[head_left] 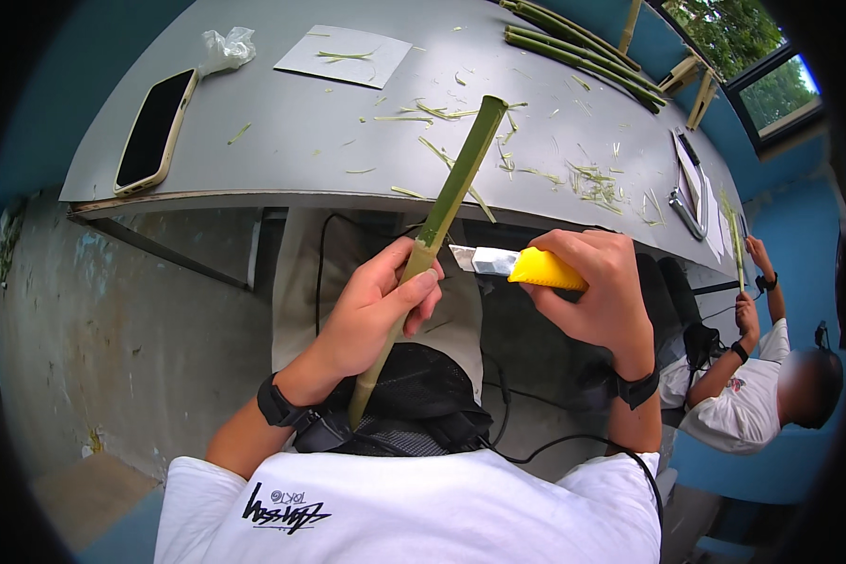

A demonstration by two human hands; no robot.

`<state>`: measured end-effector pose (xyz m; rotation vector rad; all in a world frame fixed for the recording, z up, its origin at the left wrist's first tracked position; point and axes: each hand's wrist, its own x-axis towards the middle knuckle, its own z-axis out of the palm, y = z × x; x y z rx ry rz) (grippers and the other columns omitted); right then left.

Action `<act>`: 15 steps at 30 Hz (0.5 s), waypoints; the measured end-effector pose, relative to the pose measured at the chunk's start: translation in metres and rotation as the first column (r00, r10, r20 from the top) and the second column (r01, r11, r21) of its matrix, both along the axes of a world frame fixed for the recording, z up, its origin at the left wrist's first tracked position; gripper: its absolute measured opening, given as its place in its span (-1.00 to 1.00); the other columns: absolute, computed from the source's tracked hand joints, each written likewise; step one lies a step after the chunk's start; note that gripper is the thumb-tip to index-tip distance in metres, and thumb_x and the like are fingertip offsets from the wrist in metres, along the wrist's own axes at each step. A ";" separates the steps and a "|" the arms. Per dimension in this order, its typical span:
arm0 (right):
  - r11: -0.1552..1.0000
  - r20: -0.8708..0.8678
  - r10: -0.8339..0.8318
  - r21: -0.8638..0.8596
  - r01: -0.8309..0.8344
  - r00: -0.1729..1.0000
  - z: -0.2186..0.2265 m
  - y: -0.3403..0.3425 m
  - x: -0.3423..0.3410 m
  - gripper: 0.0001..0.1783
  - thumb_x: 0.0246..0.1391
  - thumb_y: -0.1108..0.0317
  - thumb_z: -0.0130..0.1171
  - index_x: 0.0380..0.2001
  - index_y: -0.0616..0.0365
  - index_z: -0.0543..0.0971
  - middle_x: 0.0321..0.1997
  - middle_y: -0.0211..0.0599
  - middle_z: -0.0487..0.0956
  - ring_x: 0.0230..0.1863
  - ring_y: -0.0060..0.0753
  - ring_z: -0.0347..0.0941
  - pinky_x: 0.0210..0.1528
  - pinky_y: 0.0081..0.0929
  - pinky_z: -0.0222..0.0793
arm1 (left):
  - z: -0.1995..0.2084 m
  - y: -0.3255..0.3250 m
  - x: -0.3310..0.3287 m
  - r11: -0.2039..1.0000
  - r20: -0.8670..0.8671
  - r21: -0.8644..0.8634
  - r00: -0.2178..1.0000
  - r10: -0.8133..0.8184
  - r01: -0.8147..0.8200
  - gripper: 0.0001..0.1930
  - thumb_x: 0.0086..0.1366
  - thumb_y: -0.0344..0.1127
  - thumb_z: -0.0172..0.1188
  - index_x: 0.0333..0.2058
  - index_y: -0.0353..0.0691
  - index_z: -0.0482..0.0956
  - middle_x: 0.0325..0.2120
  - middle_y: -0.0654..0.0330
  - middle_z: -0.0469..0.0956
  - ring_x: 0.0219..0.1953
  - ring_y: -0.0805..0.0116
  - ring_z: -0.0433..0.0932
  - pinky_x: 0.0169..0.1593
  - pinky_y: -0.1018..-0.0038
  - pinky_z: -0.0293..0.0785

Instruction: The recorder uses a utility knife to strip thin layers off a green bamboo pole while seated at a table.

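Observation:
My left hand [381,299] is closed around a green bamboo stick [462,179]. The stick slants from my lap up over the table's near edge; its upper part is deeper green, its lower part paler. In my right hand [592,291] I grip a utility knife [547,270] with a yellow handle. Its short blade points left at the bamboo, close beside my left fingers; a small gap seems to lie between blade and stick. Thin green shavings [597,183] are scattered over the table beyond my hands.
On the grey table [282,141] lie a phone [157,132], crumpled clear plastic [227,49], a white sheet [343,56] with bamboo slivers, several bamboo stalks [583,61] and a hacksaw [691,188]. A cable [573,440] crosses near my right arm. Another person [743,385] works at the right.

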<state>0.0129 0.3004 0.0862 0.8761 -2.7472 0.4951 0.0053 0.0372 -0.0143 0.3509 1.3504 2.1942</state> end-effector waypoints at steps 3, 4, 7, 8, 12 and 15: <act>0.999 0.042 0.034 -0.041 -0.032 0.999 -0.003 -0.018 0.003 -0.71 0.02 0.21 0.39 -0.22 0.11 0.64 -0.46 -0.31 0.65 -0.57 -0.21 0.52 -0.47 -0.36 0.39 | 0.002 0.003 0.001 0.999 0.025 0.024 0.999 0.027 -0.028 -0.74 0.51 -0.34 0.09 0.09 -0.28 0.41 -0.42 0.27 0.46 -0.46 0.62 0.36 -0.39 0.62 0.35; 0.999 0.048 0.030 -0.037 -0.028 0.998 -0.005 -0.023 0.004 -0.70 0.04 0.21 0.38 -0.20 0.11 0.64 -0.45 -0.31 0.65 -0.57 -0.21 0.51 -0.48 -0.36 0.39 | 0.003 0.003 0.000 0.999 0.043 0.038 0.998 0.035 -0.037 -0.72 0.50 -0.36 0.10 0.11 -0.29 0.40 -0.42 0.27 0.45 -0.46 0.62 0.36 -0.40 0.62 0.35; 0.999 0.012 0.026 -0.024 -0.026 1.000 -0.016 -0.031 0.004 -0.69 0.08 0.21 0.36 -0.14 0.09 0.63 -0.45 -0.33 0.63 -0.57 -0.22 0.50 -0.50 -0.37 0.36 | -0.002 0.001 -0.002 0.994 0.070 0.108 0.998 -0.011 0.004 -0.67 0.49 -0.38 0.10 0.17 -0.29 0.38 -0.44 0.30 0.41 -0.46 0.60 0.33 -0.42 0.62 0.33; 0.999 0.004 0.021 -0.033 -0.021 1.000 -0.021 -0.033 0.004 -0.69 0.08 0.21 0.37 -0.14 0.09 0.63 -0.45 -0.34 0.62 -0.57 -0.23 0.50 -0.50 -0.37 0.36 | -0.003 0.001 -0.002 0.992 0.081 0.124 0.997 -0.013 0.003 -0.67 0.49 -0.38 0.10 0.17 -0.29 0.37 -0.44 0.30 0.40 -0.47 0.60 0.32 -0.42 0.61 0.32; 1.000 -0.005 -0.005 -0.024 0.005 1.000 -0.022 -0.035 0.006 -0.66 0.07 0.19 0.39 -0.11 0.05 0.64 -0.47 -0.39 0.61 -0.58 -0.26 0.50 -0.49 -0.38 0.35 | -0.004 0.002 -0.001 0.985 0.111 0.170 0.994 -0.018 -0.001 -0.67 0.48 -0.39 0.10 0.16 -0.27 0.36 -0.44 0.32 0.37 -0.48 0.61 0.30 -0.44 0.62 0.28; 0.999 -0.039 -0.029 -0.024 0.029 0.999 -0.023 -0.036 0.008 -0.64 0.06 0.18 0.40 -0.08 0.03 0.66 -0.47 -0.42 0.61 -0.58 -0.30 0.50 -0.49 -0.39 0.35 | 0.000 0.000 -0.001 0.989 0.108 0.145 0.994 -0.021 0.005 -0.69 0.47 -0.37 0.13 0.12 -0.25 0.37 -0.44 0.34 0.36 -0.50 0.63 0.28 -0.46 0.63 0.23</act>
